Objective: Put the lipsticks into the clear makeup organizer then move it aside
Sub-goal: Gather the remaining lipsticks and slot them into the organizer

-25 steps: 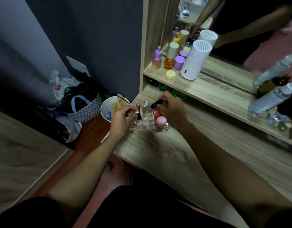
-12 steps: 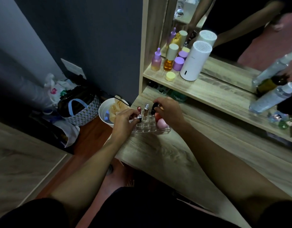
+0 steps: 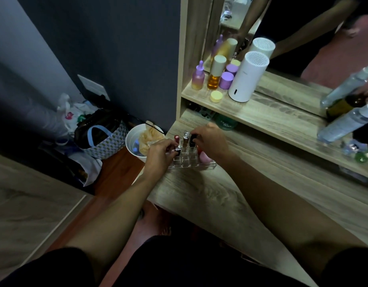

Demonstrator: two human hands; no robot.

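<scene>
The clear makeup organizer (image 3: 192, 163) sits near the left end of the wooden vanity top (image 3: 210, 195). In its back row stand a red lipstick (image 3: 176, 138), a clear-capped gold lipstick (image 3: 186, 138) and a black lipstick (image 3: 192, 140). My right hand (image 3: 212, 141) pinches the top of the black lipstick, which stands upright in a slot. My left hand (image 3: 161, 153) holds a silver-and-black lipstick (image 3: 178, 150) over the organizer's left front slots. A pink egg-shaped sponge (image 3: 204, 158) and something red lie in the organizer's right side, partly hidden by my right hand.
A shelf (image 3: 261, 114) above holds purple and amber bottles (image 3: 213, 76), a yellow jar (image 3: 216, 96), a white cylinder (image 3: 248, 77) and clear bottles (image 3: 344, 123). A mirror (image 3: 293, 38) stands behind. Left of the vanity, on the floor, are a white bucket (image 3: 135, 145) and a woven bag (image 3: 100, 139).
My right hand has brought the black lipstick from a tilt above the organizer down upright into a back slot. My left hand stays at the organizer's left side with its lipstick.
</scene>
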